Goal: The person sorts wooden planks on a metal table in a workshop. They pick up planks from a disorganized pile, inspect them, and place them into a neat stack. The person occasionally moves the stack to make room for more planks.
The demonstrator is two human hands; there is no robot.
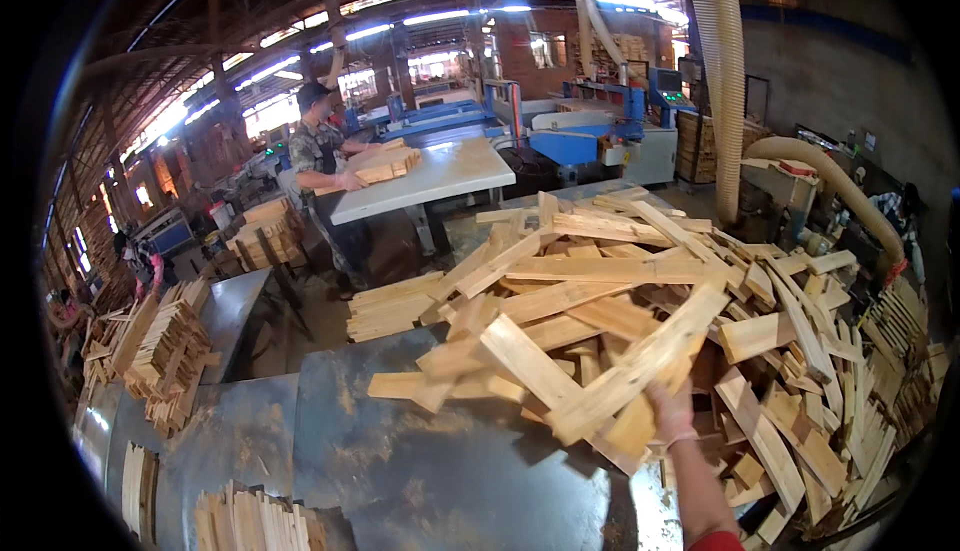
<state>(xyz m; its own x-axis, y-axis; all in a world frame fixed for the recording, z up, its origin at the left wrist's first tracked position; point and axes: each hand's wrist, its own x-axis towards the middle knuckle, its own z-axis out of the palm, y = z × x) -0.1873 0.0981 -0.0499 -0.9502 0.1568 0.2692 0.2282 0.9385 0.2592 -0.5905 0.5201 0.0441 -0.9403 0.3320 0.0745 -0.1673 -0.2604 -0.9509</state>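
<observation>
My right hand (672, 412) reaches in from the lower edge, its wrist below a red sleeve end. It is closed around the edge of some pale wooden boards (640, 361) at the near side of a big jumbled pile. Boards hide part of its fingers, so how many it grips is unclear. Another loose board (528, 359) crosses close by, slightly blurred. Under the pile's near edge lies a dark, scuffed metal tabletop (430, 471). No part of my left hand shows.
Upright wooden strips (258, 521) stand at the table's near edge, with a small bundle (140, 481) left of them. A stack of strips (170, 351) sits far left. Beyond, a person (322, 146) handles boards at a white table (440, 183). A ribbed hose (722, 101) hangs right.
</observation>
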